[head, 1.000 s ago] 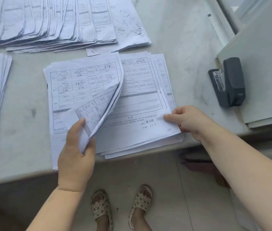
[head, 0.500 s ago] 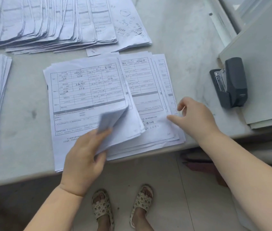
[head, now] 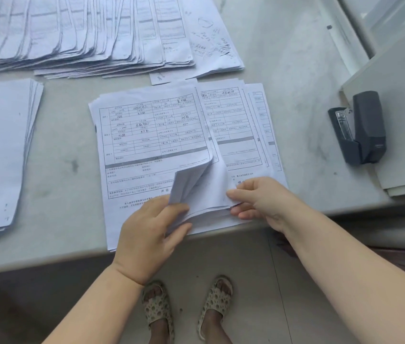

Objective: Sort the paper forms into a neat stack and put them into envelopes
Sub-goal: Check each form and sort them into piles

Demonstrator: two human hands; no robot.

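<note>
head view: the paper forms point(head: 152, 135) lie in a loose pile at the near edge of the tabletop point(head: 283, 95). the left hand point(head: 152, 234) pinches a lifted bundle of corners; the right hand point(head: 261, 202) pinches one sheet's corner. thin, limp and slippery, they are probably best gripped by the edges. a stapler point(head: 362, 127) sits to the right, fanned sheets point(head: 72, 33) behind, tiled floor point(head: 246, 294) below.

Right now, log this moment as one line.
left hand: lifts forms' corner | right hand: pinches sheet beneath | stapler: untouched | stage: sorting
</note>
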